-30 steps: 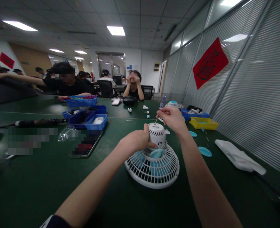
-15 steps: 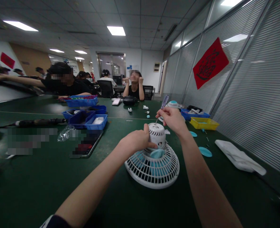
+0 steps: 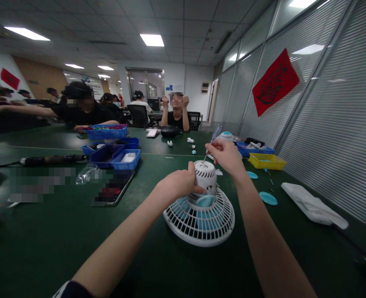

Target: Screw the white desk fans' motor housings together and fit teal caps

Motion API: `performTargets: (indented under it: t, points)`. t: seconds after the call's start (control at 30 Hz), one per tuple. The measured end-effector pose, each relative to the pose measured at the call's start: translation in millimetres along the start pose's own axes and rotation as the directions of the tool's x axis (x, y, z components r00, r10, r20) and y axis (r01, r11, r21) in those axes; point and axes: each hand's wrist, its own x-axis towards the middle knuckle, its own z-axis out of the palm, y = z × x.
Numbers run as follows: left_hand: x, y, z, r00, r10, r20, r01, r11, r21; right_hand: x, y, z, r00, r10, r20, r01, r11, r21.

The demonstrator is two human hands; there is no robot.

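Note:
A small white fan (image 3: 198, 234) lies face down on the green table, its blue blades showing through the round grille. My left hand (image 3: 179, 182) is wrapped round the white motor housing from the left, thumb near its top. In my right hand (image 3: 226, 154) is a screwdriver (image 3: 216, 131) with a clear purplish handle, pinched between the fingers. Its shaft points down and the tip meets the top of the housing; the exact spot is too small to make out. A round light-blue piece (image 3: 206, 201) rests against the side of the housing, above the grille.
Blue bins (image 3: 125, 159) stand left of centre, with a phone (image 3: 120, 188) in front. On the right are a yellow tray (image 3: 267, 161), light-blue discs (image 3: 268, 198), screws and a white flat part (image 3: 313, 205). Another fan (image 3: 226, 135) sits behind my right hand. Co-workers (image 3: 176, 114) sit across the table.
My right hand and the screwdriver have shifted very slightly; my left hand and the fan stay put. At the far left, a co-worker's outstretched arm has moved lower.

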Motion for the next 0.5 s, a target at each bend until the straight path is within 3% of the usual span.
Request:
performTargets:
  t: [0.13,0.5]
  points:
    - [0.3,-0.6,0.5,1.000,0.002,0.007,-0.002,1.000,0.001,0.8,4.0,2.2,1.000,-0.008,0.015,0.006,0.993,0.120]
    - [0.7,-3.0,0.3,1.000,0.026,0.006,-0.026,1.000,0.005,4.9,8.7,4.2,0.997,-0.040,0.059,0.029,0.983,0.182]
